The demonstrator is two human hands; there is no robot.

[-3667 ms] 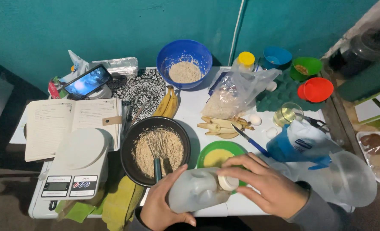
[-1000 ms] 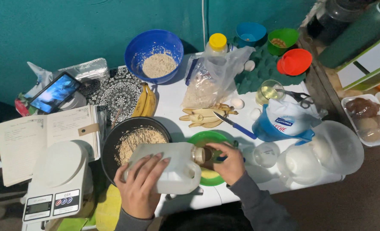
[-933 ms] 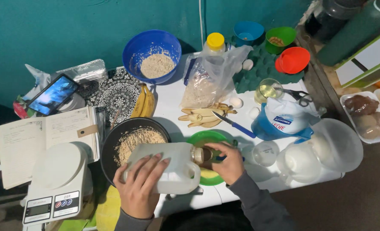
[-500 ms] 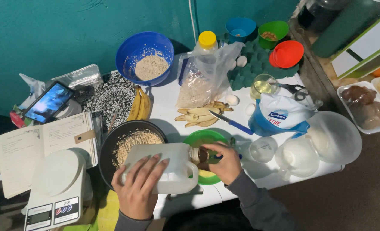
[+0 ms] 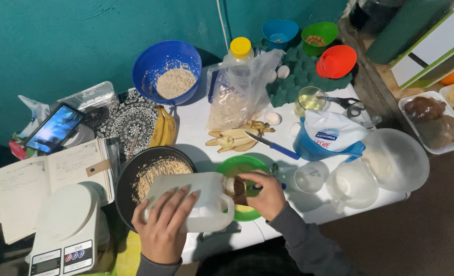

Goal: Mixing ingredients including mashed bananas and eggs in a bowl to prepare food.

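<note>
Here, a white jug (image 5: 188, 202) lies sideways, neck pointing right; left hand (image 5: 161, 230) fingers clasp its body, right hand (image 5: 265, 193) fingers seemingly grip its mouth.

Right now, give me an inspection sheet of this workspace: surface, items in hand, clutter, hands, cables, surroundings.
Surface: white table, crowded, little bare area.
Items in hand: white plastic jug lying on its side, mouth over the green plate; black pan of crumbs beside it.
Clutter: blue bowl of oats, bananas, banana peels, blue-handled knife, milk bag, kitchen scale, open notebook, phone, egg tray.
Hands: left hand flat on the jug body; right hand at the jug's mouth, on its cap.
Cables: one thin cable down the wall.
Surroundings: teal wall; tray of food on the far right.
</note>
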